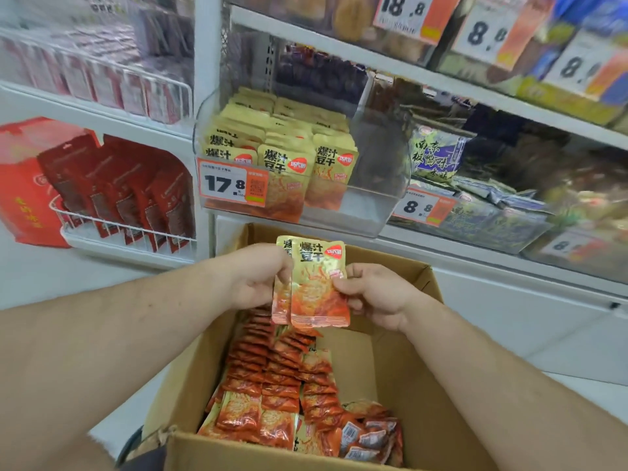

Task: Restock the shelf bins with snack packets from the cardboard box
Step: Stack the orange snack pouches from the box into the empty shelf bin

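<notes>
Both hands hold a small stack of snack packets (316, 283) upright above the open cardboard box (401, 368), so the step in hand looks like squaring up a picked handful before it goes to the shelf. The left hand (258, 275) curls its fingers round the left edge of the stack, where a second packet shows behind the front one, and the right hand (377, 294) pinches the right edge between thumb and fingertips. The next move likely calls for lifting the stack up and away to the clear shelf bin (380, 185) just beyond the box, where matching yellow packets (295, 158) stand in rows on the left and the right part looks bare. The bin's clear front wall and its price tag (232, 185) stand in the way, so the stack must go over the rim. More packets lie in rows in the box. To the left is a wire rack of red packets (136, 198); to the right, a bin of blue-green packets (438, 154).
</notes>
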`<state>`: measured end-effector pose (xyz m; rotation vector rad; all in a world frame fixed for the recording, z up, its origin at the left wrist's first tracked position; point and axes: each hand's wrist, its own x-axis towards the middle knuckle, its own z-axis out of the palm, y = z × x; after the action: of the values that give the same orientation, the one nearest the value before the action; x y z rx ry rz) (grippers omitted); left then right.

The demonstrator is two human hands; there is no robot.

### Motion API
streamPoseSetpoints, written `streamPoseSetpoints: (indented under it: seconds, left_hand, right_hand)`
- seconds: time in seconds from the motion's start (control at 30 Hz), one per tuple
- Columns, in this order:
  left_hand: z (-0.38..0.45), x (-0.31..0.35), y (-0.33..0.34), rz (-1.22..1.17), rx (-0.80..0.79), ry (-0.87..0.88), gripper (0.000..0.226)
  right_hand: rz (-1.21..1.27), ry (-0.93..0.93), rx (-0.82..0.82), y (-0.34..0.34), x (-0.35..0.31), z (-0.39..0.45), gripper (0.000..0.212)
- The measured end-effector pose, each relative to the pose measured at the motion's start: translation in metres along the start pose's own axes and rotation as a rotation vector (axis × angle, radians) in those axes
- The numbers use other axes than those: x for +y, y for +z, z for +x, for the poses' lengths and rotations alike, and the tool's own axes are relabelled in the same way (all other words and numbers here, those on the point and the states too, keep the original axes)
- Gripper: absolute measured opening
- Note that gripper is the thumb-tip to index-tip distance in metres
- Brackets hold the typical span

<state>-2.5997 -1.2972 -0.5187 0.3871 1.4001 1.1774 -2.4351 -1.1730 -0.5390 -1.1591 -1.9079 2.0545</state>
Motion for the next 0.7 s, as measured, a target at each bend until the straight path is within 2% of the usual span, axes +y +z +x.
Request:
streamPoseSetpoints:
  seconds: [0.13, 0.23, 0.37, 0.47, 0.53, 0.63, 0.7]
  left_hand:
    - [-0.011, 0.004, 0.007, 0.066, -0.012, 0.149, 0.029]
    - [-0.013, 0.006, 0.009, 0.098, 0.028, 0.209, 0.031]
    - [-0.016, 0.011, 0.007, 0.113, 0.03, 0.259, 0.034]
    - [-0.018, 0.017, 0.005, 0.164, 0.016, 0.319, 0.038]
    - [-0.019, 0.021, 0.005, 0.245, 0.006, 0.368, 0.041]
    - [-0.021, 0.026, 0.006, 0.36, 0.003, 0.432, 0.04]
    - [-0.023, 0.031, 0.011, 0.399, 0.01, 0.468, 0.041]
  right_hand:
    - [-0.103, -0.101, 0.142, 0.022, -0.02, -0.014, 0.022]
    - [-0.117, -0.185, 0.231, 0.032, -0.027, -0.019, 0.024]
    - [-0.101, -0.222, 0.262, 0.04, -0.034, -0.025, 0.021]
    - [-0.117, -0.228, 0.292, 0.04, -0.047, -0.029, 0.034]
    - [-0.17, -0.24, 0.271, 0.038, -0.059, -0.032, 0.041]
    - [-0.201, -0.274, 0.162, 0.034, -0.077, -0.037, 0.025]
    - [-0.202, -0.28, 0.144, 0.032, -0.086, -0.04, 0.022]
